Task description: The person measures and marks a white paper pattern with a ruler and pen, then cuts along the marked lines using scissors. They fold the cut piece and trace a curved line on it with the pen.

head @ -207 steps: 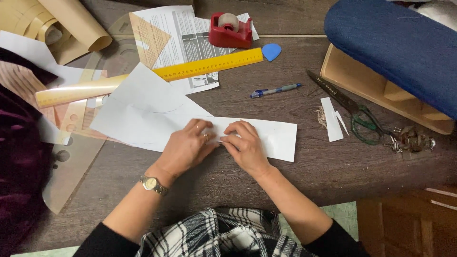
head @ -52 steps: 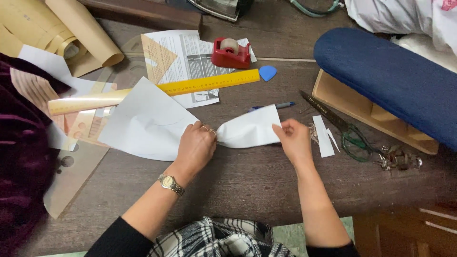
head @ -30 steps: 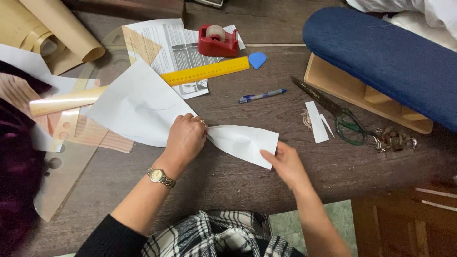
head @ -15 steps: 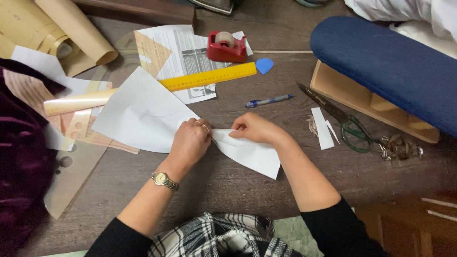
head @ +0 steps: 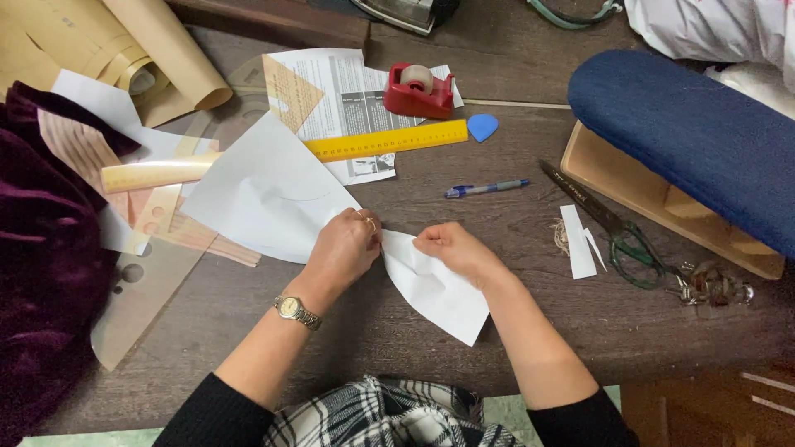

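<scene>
Dark table (head: 513, 248): paper (head: 273, 194) between hands.

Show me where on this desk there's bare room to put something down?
Bare wood lies between the pen and the right hand, and along the near edge of the table below the scissors. The far left is crowded: paper rolls, rulers, velvet cloth. The left hand and right hand hold the white paper.
</scene>
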